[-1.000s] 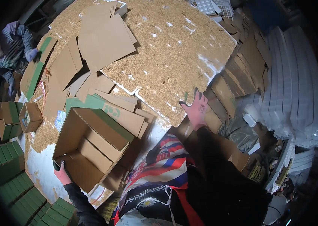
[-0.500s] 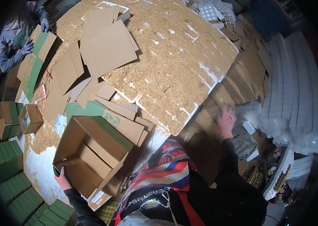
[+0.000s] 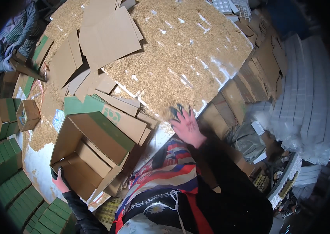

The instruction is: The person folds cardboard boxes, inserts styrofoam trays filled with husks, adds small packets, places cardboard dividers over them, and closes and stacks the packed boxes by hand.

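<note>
An open cardboard box [image 3: 101, 134] with a green band stands tilted at the near left, its opening toward me; its inside shows bare brown walls. My left hand [image 3: 61, 182], in a pink and black glove, grips the box's left edge, fingers inside and closed on the wall. My right hand [image 3: 187, 125], in a matching glove, is over the near edge of the golden-brown husks or shavings [image 3: 161, 54] spread on the table. Its fingers are spread and reach into or just above them; I cannot tell which. Nothing shows in it.
Flat cardboard sheets [image 3: 110, 39] lie beyond the box. A co-worker [image 3: 14, 43] handles cardboard at the far left. Two small boxes [image 3: 28, 115] and stacks of green cartons [image 3: 3, 156] stand left. White foam sheets [image 3: 305, 101] and piled cardboard [image 3: 256, 78] line the right.
My right hand has swung left from beside the piled cardboard to the edge of the husks. My left hand stays on the box. The co-worker's cardboard has tipped lower.
</note>
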A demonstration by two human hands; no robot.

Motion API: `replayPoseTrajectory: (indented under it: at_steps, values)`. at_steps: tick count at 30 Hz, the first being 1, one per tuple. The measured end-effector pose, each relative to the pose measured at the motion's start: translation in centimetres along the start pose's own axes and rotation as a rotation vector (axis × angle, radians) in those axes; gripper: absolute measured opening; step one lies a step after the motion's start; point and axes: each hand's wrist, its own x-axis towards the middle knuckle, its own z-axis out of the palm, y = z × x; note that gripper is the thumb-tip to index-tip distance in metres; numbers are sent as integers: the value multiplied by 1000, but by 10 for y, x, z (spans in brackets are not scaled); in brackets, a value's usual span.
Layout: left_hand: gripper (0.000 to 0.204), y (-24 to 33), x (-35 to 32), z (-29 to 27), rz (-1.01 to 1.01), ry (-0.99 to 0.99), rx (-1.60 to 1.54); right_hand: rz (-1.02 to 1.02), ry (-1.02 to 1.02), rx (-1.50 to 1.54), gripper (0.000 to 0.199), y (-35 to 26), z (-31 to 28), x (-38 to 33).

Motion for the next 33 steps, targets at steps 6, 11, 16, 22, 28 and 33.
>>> replayPoseTrajectory:
  at_steps: [6, 11, 16, 22, 28, 33]
  values:
    - [27, -11, 3, -4, -19, -8, -46, 227, -39, -31, 24, 18, -4, -61]
    - [28, -22, -1, -1, -35, 108, -101, 877, 833, 1258, 52, 38, 76, -63]
    - [32, -17, -8, 6, -27, 146, 39, 1015, 875, 1657, 71, 33, 125, -29]
    - [30, -20, -12, 9, -37, 236, 1, 822, 887, 1615, 44, -3, 17, -11]
    - [28, -2, -38, 18, -41, 114, -257, 646, 511, 1605, 47, -34, -98, -2]
    - [33, 63, 6, 74, 241, -32, -104, 281, 260, 1854, 42, -106, -181, 81]
